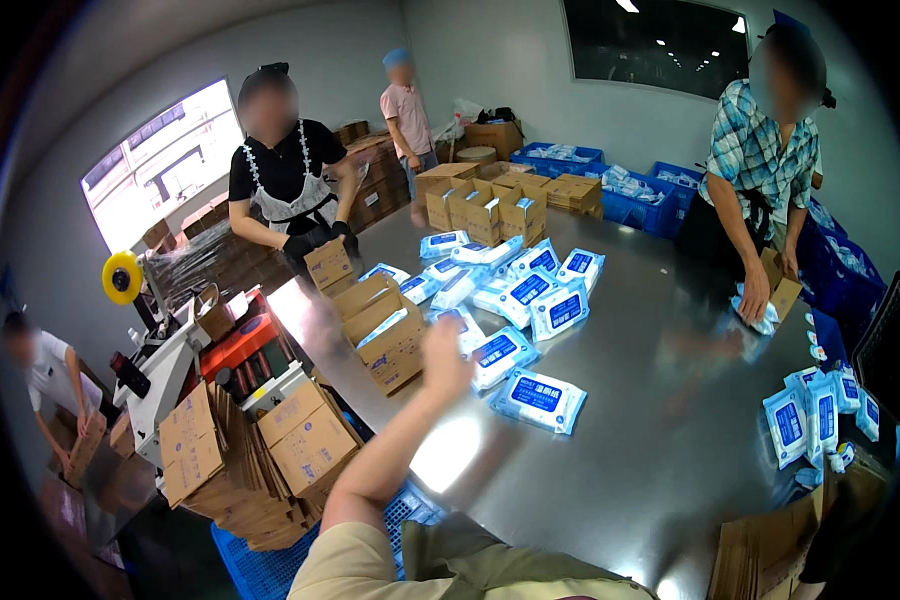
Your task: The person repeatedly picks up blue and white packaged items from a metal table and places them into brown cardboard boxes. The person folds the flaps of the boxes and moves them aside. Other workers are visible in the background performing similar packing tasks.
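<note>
My left hand (pixel 448 358) reaches over the steel table, its bare forearm rising from a beige sleeve at the lower edge. Motion smears the fingers, so I cannot tell whether they are closed. Just behind it lies a white and blue wet wipes pack (pixel 460 328), partly covered by the hand; contact is unclear. To its right are another wet wipes pack (pixel 500 358) and a nearer wet wipes pack (pixel 538 400). On its left stands an open cardboard box (pixel 388 350) with packs showing inside. My right hand is out of view.
Several open cardboard boxes (pixel 485 212) stand at the far side. Flattened cartons (pixel 305 440) are stacked at lower left over a blue crate (pixel 255 560). One co-worker (pixel 290 180) handles a box across the table; another co-worker (pixel 770 160) handles packs at right, near blue bins (pixel 635 205).
</note>
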